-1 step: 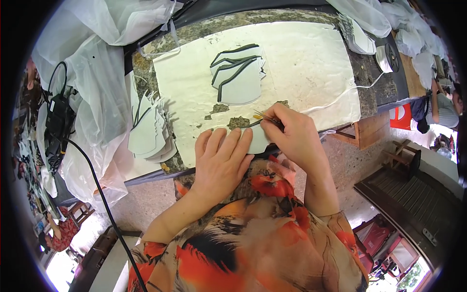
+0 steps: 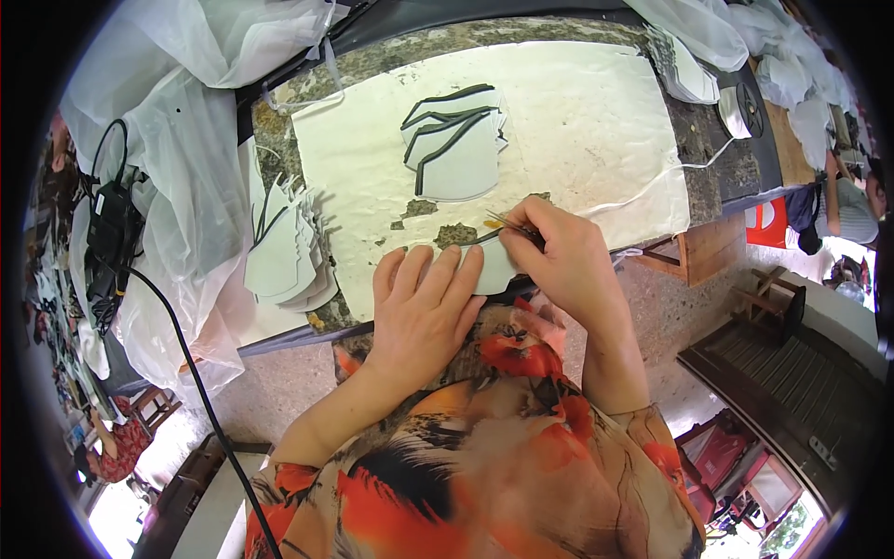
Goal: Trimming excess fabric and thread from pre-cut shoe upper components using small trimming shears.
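Observation:
Near the front edge of the table, my left hand [image 2: 424,293] lies flat with its fingers stretched out, pressing on a light grey cut piece [image 2: 494,270] with a dark strip along its far edge. My right hand [image 2: 563,256] is closed around a small tool with two thin pointed tips [image 2: 495,220], its tips at the strip's right end. The palm hides most of this tool. Beyond my hands lie several overlapping grey pieces [image 2: 461,172] edged with black strips. A stack of similar pieces [image 2: 284,256] sits to the left.
Under the work spreads a worn cream sheet [image 2: 596,112]. A white tape [image 2: 643,189] runs right to a reel [image 2: 742,112]. Plastic bags [image 2: 177,186] and a black cable [image 2: 191,359] are at the left. A wooden stool [image 2: 768,303] stands at the right; other people are farther off.

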Demonstrator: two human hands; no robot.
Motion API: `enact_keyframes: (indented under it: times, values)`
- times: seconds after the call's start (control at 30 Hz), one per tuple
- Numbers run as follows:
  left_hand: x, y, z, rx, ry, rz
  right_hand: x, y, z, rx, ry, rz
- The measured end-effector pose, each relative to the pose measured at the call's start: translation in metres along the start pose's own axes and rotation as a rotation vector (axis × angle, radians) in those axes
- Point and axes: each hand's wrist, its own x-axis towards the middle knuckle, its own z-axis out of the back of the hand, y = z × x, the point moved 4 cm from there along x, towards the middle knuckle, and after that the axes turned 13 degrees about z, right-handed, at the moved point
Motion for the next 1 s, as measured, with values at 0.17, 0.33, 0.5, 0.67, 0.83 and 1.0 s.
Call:
enact_keyframes:
  times: [0.17,0.33,0.5,0.67,0.83,1.0]
  values:
    - [0.003,-0.005,0.001,0.057,0.039,0.002,0.002,-0.005,0.009,-0.048,-0.027,-0.006]
    - [0.004,-0.008,0.001,0.103,0.061,-0.001,0.002,-0.008,0.014,-0.028,-0.037,-0.036]
    - [0.008,-0.010,-0.001,0.109,0.053,-0.016,0.003,-0.011,0.015,-0.018,-0.036,-0.056]
    - [0.009,-0.012,0.000,0.109,0.046,-0.014,0.002,-0.011,0.014,-0.041,-0.044,-0.053]
    - [0.012,-0.014,0.001,0.071,0.063,0.009,0.000,-0.011,0.012,-0.070,-0.098,-0.050]
    - [0.009,-0.008,-0.007,0.015,-0.028,0.003,-0.002,-0.007,0.008,-0.175,-0.095,-0.091]
